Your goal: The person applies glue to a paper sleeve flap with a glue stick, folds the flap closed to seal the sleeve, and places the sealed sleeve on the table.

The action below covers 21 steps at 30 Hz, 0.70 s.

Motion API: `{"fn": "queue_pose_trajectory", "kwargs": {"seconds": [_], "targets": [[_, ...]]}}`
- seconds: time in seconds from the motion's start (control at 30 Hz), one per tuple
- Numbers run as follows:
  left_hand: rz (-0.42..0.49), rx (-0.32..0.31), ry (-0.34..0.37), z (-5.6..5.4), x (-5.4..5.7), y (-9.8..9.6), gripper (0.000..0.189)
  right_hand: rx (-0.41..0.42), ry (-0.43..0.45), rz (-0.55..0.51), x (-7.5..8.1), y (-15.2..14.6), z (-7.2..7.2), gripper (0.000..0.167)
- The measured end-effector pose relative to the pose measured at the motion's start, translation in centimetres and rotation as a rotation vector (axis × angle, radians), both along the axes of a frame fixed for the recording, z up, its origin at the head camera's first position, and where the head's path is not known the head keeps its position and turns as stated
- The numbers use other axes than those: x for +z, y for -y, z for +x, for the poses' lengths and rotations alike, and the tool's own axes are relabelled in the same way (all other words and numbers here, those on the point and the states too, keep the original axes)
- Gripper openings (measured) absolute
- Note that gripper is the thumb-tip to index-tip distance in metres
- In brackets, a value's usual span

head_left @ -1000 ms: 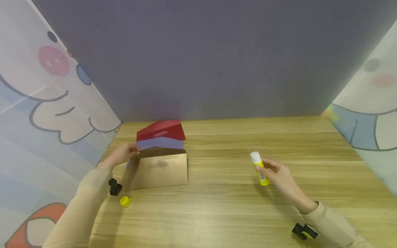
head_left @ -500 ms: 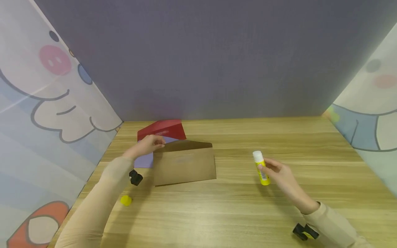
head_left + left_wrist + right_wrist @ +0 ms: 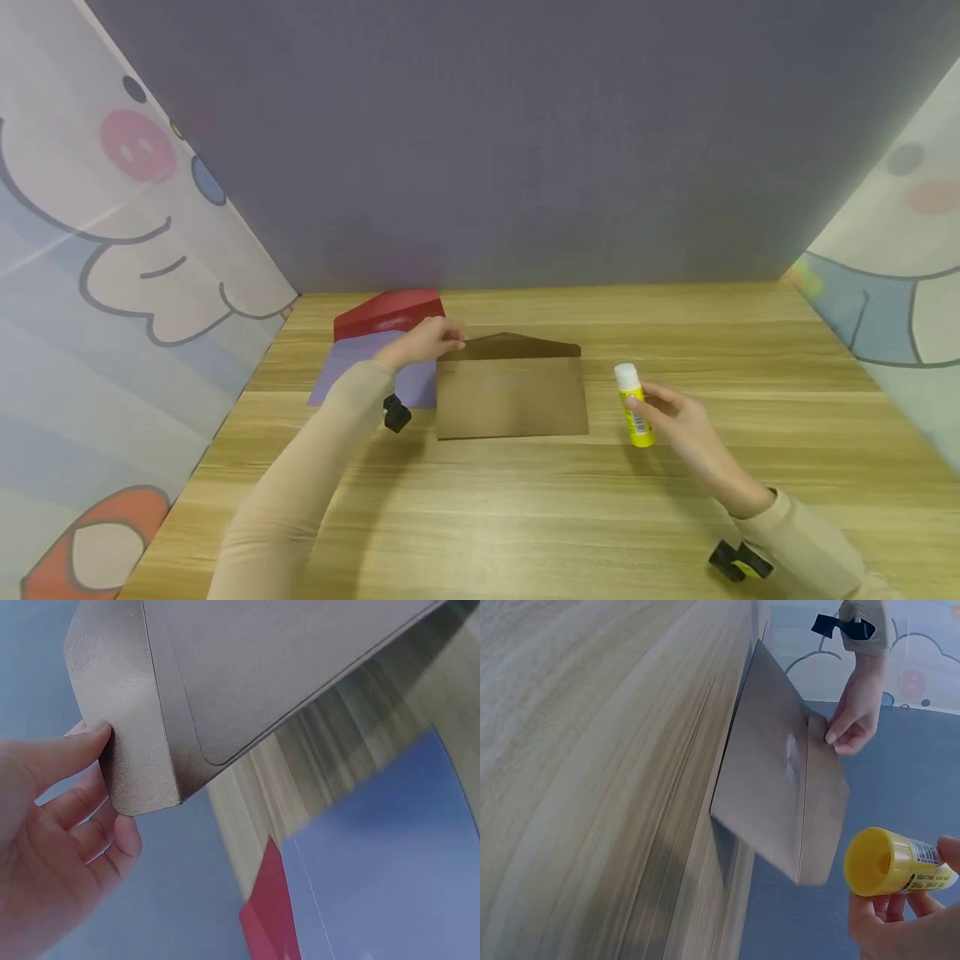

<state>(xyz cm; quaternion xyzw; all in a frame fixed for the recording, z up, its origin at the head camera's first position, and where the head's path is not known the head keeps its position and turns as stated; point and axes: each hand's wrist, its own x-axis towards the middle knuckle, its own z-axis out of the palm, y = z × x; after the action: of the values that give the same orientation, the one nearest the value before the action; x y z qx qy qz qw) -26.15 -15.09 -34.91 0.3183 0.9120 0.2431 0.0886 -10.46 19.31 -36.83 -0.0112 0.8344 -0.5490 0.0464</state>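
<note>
My left hand (image 3: 426,340) pinches the flap corner of a brown envelope (image 3: 512,400) between thumb and fingers. Its flap stands unfolded along the far side, and the left wrist view (image 3: 127,727) shows the thumb over that corner. In the right wrist view the envelope (image 3: 769,761) hangs tilted, its near edge lifted off the table. To its right, my right hand (image 3: 682,421) grips a yellow glue stick (image 3: 637,417), white end up. The right wrist view shows the round yellow base of the glue stick (image 3: 870,862).
Left of the brown envelope lies a purple envelope (image 3: 348,358), partly covered by my left arm. Behind it is a red envelope (image 3: 390,312). A grey panel (image 3: 540,167) rises at the table's far edge, with printed cartoon sheets (image 3: 142,275) at the sides.
My left hand has carried the brown envelope to the right, off the purple one. The yellow cap on the table is now hidden behind the left sleeve. The right hand has barely moved.
</note>
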Motion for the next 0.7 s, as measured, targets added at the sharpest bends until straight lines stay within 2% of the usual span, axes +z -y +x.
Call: {"fn": "queue_pose_trajectory", "kwargs": {"seconds": [0.27, 0.7], "targets": [[0.01, -0.017, 0.035, -0.2, -0.9, -2.7, 0.012, -0.009, 0.012, -0.02, 0.0, -0.2, 0.1, 0.055], [-0.04, 0.043, 0.058, -0.5, -3.5, -4.6, 0.017, -0.006, 0.006, -0.021, 0.1, 0.0, 0.2, 0.056]]}}
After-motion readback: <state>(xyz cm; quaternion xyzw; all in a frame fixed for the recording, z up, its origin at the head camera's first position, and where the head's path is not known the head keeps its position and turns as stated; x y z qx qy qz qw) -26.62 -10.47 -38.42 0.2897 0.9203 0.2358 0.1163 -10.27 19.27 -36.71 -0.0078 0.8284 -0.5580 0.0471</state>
